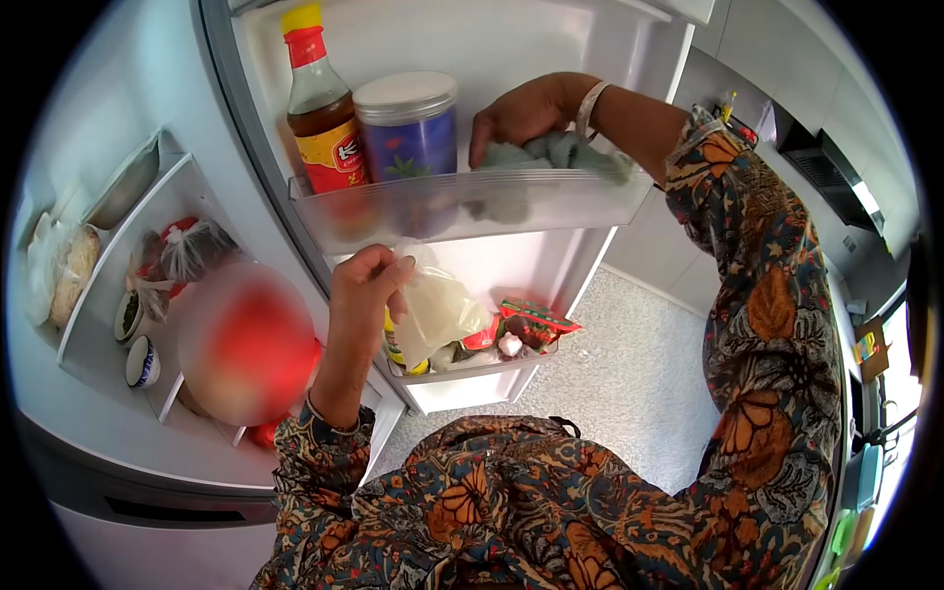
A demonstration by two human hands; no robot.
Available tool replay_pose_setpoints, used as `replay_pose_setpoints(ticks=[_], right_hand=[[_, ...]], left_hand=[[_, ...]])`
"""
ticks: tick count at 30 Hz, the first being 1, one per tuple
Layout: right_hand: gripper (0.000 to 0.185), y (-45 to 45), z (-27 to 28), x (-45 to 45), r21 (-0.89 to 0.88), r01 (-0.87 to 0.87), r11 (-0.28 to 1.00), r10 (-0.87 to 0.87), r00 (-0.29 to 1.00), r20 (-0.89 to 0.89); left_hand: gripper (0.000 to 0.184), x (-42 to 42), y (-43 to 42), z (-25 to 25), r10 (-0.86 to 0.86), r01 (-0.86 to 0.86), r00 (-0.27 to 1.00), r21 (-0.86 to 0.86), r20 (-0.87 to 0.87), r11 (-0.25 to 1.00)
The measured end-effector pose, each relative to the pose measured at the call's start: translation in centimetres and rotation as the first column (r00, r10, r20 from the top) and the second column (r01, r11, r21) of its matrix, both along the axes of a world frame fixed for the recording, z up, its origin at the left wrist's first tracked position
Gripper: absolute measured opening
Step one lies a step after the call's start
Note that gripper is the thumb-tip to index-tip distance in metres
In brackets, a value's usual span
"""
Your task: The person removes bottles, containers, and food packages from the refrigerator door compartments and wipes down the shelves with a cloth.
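Note:
My left hand [366, 285] pinches the top of a translucent plastic bag [438, 310] with pale contents, which hangs before the fridge door. Above it, my right hand [531, 116] reaches down into the upper door shelf [462, 202]. Crumpled grey-green material [560, 152], perhaps cloth or a bag, touches this hand; its fingertips are hidden, so I cannot tell whether they grip. In the same shelf stand a bottle of brown liquid [324, 118] with a yellow cap and a blue canister [408, 128] with a white lid.
The lower door shelf [472, 366] holds red packets [536, 320] and a garlic bulb [509, 344]. Inside the fridge at left are bagged food [192, 251], a small patterned bowl [143, 362] and a blurred red round spot. Pale flooring [629, 393] lies beyond the door.

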State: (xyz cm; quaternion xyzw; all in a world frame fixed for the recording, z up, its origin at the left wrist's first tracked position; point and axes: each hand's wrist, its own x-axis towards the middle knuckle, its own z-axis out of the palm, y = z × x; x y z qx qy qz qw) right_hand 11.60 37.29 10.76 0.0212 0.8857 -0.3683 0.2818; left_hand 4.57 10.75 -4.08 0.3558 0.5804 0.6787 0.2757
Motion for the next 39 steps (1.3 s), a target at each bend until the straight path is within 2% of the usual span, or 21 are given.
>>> replay_pose_setpoints(ticks=[2, 5, 6, 10, 13, 16, 19, 22, 24, 25, 26, 29, 32, 34, 37, 39], right_hand=[[0.035, 0.8, 0.6, 1.0, 0.087, 0.040, 0.995, -0.040, 0.999, -0.003], [0.034, 1.6, 1.5, 3.2, 0.217, -0.021, 0.976, 0.002, 0.996, 0.087], [0.037, 1.6, 1.4, 3.9, 0.290, -0.034, 0.956, 0.010, 0.997, 0.082], [0.046, 1.8, 1.2, 4.6, 0.376, -0.103, 0.921, 0.105, 0.994, 0.016], [0.054, 0.0, 0.9, 3.7, 0.102, 0.220, 0.970, -0.193, 0.955, -0.227], [0.055, 0.0, -0.7, 1.9, 0.106, 0.234, 0.966, -0.194, 0.937, -0.292], [0.059, 0.6, -0.9, 1.1, -0.025, 0.088, 0.996, -0.089, 0.995, -0.045], [0.037, 0.8, 0.3, 2.6, 0.268, 0.112, 0.957, -0.058, 0.977, -0.204], [0.030, 2.3, 1.0, 2.7, 0.340, -0.062, 0.939, 0.047, 0.998, 0.051], [0.027, 2.5, 1.6, 3.1, 0.360, -0.153, 0.920, 0.094, 0.980, 0.178], [0.018, 2.5, 1.9, 3.7, 0.409, -0.168, 0.897, 0.104, 0.979, 0.175], [0.023, 1.6, 2.6, 3.7, 0.580, -0.240, 0.779, 0.079, 0.954, 0.289], [0.035, 0.2, 2.7, 4.0, 0.778, -0.390, 0.493, 0.216, 0.921, 0.325], [0.040, -0.4, 2.6, 3.5, 0.730, -0.435, 0.527, 0.120, 0.888, 0.443], [0.040, -1.7, 3.6, 5.5, 0.797, -0.402, 0.451, 0.161, 0.915, 0.370], [0.037, -1.5, 3.5, 4.1, 0.832, -0.449, 0.326, 0.092, 0.891, 0.444]], left_hand=[[0.017, 0.0, 0.1, 0.0, 0.017, -0.017, 1.000, 0.015, 0.005, 1.000], [0.017, 0.0, 0.2, 0.0, 0.021, -0.021, 1.000, 0.028, 0.001, 0.999], [0.017, -0.1, 0.3, 0.0, 0.020, -0.020, 1.000, 0.031, 0.001, 0.999], [0.017, -0.6, 0.2, -0.1, 0.023, -0.022, 1.000, 0.027, -0.012, 0.999], [0.017, -0.4, 0.3, 0.3, 0.059, -0.059, 0.996, -0.004, -0.061, 0.998], [0.018, -0.4, 0.5, 0.5, 0.069, -0.068, 0.996, 0.014, -0.050, 0.998], [0.019, -0.6, 0.6, 0.5, 0.089, -0.089, 0.995, 0.023, -0.038, 0.996], [0.019, -0.6, 0.5, 0.6, 0.115, -0.113, 0.993, 0.048, -0.041, 0.992], [0.019, -0.7, 0.5, 0.7, 0.123, -0.121, 0.991, 0.042, -0.048, 0.992], [0.019, -0.7, 0.5, 0.7, 0.127, -0.125, 0.990, 0.042, -0.055, 0.991], [0.019, -0.8, 0.5, 0.7, 0.133, -0.131, 0.990, 0.038, -0.050, 0.991], [0.019, -1.1, 0.5, 0.6, 0.146, -0.144, 0.988, 0.038, -0.043, 0.989], [0.019, -1.5, 0.5, 0.4, 0.166, -0.164, 0.984, 0.049, -0.057, 0.985], [0.019, -1.7, 0.5, 0.4, 0.178, -0.174, 0.981, 0.055, -0.073, 0.983], [0.020, -1.9, 0.5, 0.5, 0.181, -0.178, 0.982, 0.061, -0.052, 0.982], [0.021, -1.9, 0.5, 0.6, 0.177, -0.174, 0.983, 0.060, -0.045, 0.983]])
